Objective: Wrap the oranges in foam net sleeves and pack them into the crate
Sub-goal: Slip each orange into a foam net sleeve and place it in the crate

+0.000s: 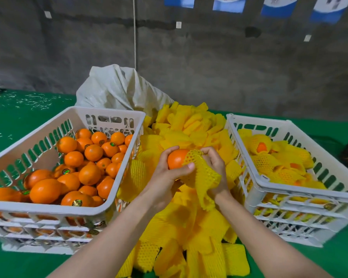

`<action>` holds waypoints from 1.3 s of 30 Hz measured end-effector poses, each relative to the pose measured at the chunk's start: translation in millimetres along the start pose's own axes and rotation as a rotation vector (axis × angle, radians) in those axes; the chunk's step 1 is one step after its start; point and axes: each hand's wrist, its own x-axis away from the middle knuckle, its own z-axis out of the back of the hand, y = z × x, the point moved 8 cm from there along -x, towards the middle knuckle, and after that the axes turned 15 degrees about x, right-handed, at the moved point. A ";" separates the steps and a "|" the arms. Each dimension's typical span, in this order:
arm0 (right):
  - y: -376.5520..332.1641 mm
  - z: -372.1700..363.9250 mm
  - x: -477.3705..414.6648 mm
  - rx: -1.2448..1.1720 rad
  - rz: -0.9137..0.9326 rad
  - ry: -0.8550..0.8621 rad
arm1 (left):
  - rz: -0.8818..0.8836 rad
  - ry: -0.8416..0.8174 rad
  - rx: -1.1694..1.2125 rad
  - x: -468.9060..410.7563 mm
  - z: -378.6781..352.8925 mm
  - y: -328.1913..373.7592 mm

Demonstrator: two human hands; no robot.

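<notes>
My left hand [167, 173] grips a bare orange [176, 158] above the middle of the table. My right hand [214, 159] pinches the mouth of a yellow foam net sleeve [203, 174], which covers the orange's right side and hangs down loose below. On the left stands a white crate [48, 125] full of bare oranges [88, 165]. The white crate on the right [255, 177] holds oranges wrapped in yellow sleeves [269, 157].
A big heap of loose yellow foam sleeves [189, 129] fills the green table [18, 117] between the two crates and runs to the near edge. A white woven sack [119, 87] stands behind the heap. A grey wall rises beyond.
</notes>
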 end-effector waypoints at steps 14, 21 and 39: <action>-13.1 -5.1 34.9 0.163 0.208 0.138 | -0.079 0.182 -0.317 -12.8 2.5 8.4; -10.7 3.4 15.1 0.055 0.154 0.157 | 0.142 0.143 0.239 -7.7 8.5 -24.2; 26.8 -20.7 -1.5 -0.291 -0.270 -0.110 | 0.313 0.019 0.495 0.1 -6.5 -24.3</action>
